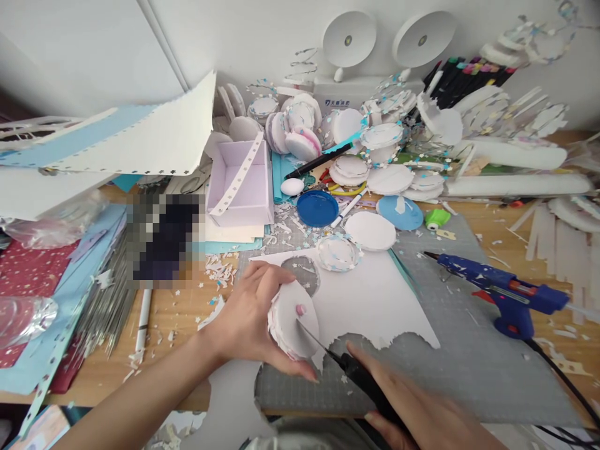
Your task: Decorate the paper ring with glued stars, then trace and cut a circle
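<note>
My left hand (pixel 248 306) is closed around the rim of a thick white round disc (pixel 287 309), tilted so that its flat face is toward me. A small pink piece (pixel 300 309) sits near the middle of that face. My right hand (pixel 422 400) grips a black-handled tool (pixel 368 378) with a long thin metal tip; its exact kind is unclear. The tip reaches the disc's face just below the pink piece. Under both hands lies a white sheet (pixel 365 294) with round pieces cut from it. A small beaded white disc (pixel 336 252) rests on the sheet.
A blue glue gun (pixel 506 290) lies at the right on the grey cutting mat (pixel 459 369), its black cord trailing off. A lilac box (pixel 241 181), a blue lid (pixel 317 208) and many white discs fill the back. Metal wires (pixel 110 300) lie at the left.
</note>
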Available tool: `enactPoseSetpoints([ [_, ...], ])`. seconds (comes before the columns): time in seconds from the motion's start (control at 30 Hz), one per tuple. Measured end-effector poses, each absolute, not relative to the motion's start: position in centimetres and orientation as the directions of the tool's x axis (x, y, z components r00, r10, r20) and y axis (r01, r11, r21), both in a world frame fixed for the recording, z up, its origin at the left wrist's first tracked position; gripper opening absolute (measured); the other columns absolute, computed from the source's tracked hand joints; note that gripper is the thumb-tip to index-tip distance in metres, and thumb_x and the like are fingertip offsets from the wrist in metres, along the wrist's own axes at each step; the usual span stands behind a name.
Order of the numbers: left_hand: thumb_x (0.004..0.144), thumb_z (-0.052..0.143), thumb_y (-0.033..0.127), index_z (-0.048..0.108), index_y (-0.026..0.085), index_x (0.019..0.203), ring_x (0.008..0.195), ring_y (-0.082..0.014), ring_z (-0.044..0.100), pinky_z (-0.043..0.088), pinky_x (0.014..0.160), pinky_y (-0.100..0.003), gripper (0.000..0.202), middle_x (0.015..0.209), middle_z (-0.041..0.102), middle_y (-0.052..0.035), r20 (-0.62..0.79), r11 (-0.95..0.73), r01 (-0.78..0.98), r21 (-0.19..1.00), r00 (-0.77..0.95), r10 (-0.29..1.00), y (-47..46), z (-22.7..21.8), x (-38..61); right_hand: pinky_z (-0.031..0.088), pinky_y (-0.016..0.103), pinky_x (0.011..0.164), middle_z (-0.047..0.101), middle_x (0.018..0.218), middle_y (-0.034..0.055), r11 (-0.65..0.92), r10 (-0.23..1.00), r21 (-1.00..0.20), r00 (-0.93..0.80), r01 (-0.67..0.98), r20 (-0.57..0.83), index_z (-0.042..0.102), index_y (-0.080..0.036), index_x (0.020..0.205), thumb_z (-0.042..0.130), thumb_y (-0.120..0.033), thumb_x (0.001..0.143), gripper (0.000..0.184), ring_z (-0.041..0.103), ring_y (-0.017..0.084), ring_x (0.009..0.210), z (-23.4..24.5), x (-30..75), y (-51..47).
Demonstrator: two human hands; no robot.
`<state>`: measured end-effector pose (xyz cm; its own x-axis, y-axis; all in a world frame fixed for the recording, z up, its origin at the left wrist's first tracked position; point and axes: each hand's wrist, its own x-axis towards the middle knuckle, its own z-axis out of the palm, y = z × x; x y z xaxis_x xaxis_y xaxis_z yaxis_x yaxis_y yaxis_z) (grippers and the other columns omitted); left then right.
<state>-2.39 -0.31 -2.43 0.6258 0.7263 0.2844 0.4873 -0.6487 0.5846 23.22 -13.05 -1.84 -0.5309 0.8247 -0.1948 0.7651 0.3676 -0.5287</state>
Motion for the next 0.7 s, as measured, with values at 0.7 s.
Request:
enactPoseSetpoints([
  [0.7,0.042,0.079,0.065,0.037,0.020,0.114,0.091,-0.0323,0.055,0.044,0.079,-0.045,0.095,0.099,0.058,-0.0115,0.245,-0.609,0.465,0.642,0.628,0.738,-0.6,-2.7,-2.5,0.053,0.025,0.046,0.072,0.089,0.0111,0.544,0.825,-0.238,-0.565,0.805,-0.024,0.033,-0.011,0.136,0.028,-0.016,0.093,0.043,0.070,0.019,0.057,-1.9,21.8,-11.0],
])
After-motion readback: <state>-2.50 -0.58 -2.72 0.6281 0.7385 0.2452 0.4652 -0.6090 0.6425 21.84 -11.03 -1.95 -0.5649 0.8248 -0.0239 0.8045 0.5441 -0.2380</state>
